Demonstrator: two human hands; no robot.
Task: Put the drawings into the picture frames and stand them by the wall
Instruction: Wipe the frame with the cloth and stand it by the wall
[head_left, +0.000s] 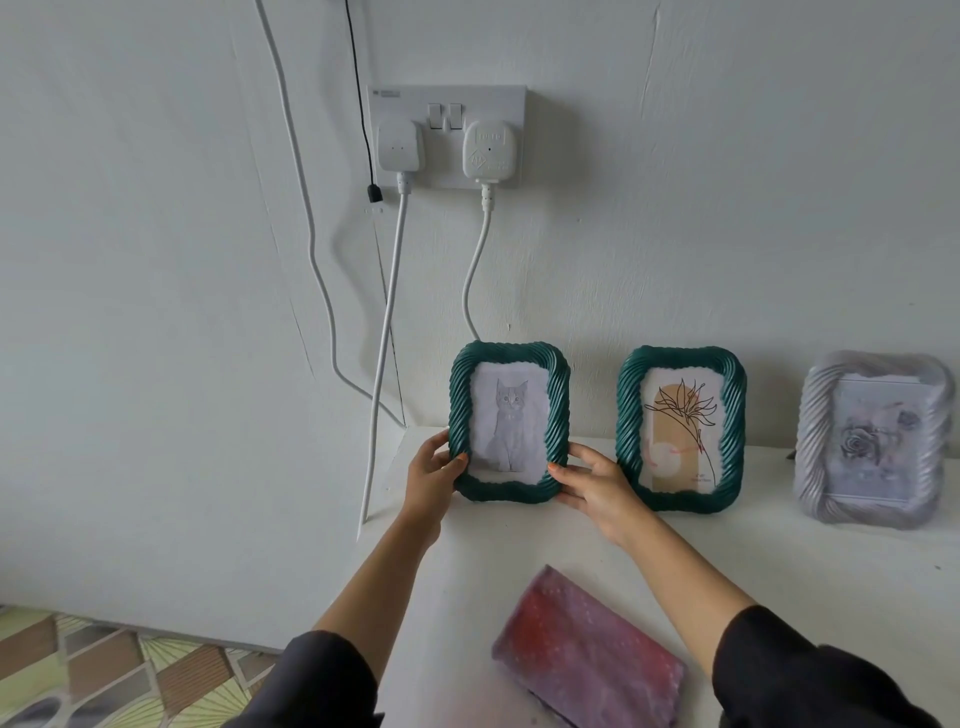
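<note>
A green twisted-rope frame (460, 405) with a grey kitten drawing (508, 423) stands upright on the white table, close to the wall. My left hand (430, 475) grips its lower left edge and my right hand (592, 483) grips its lower right corner. To its right stands a second green frame (631, 415) holding a flower line drawing (680, 431). Further right, a silver-grey frame (815, 441) with a rose drawing (870, 441) also stands by the wall.
A pink and purple cloth-like pad (582, 654) lies on the white table (779, 561) near me. A double wall socket (447, 98) with two white plugs sits above, its cables (384, 332) hanging past the table's left edge. Patterned floor shows at lower left.
</note>
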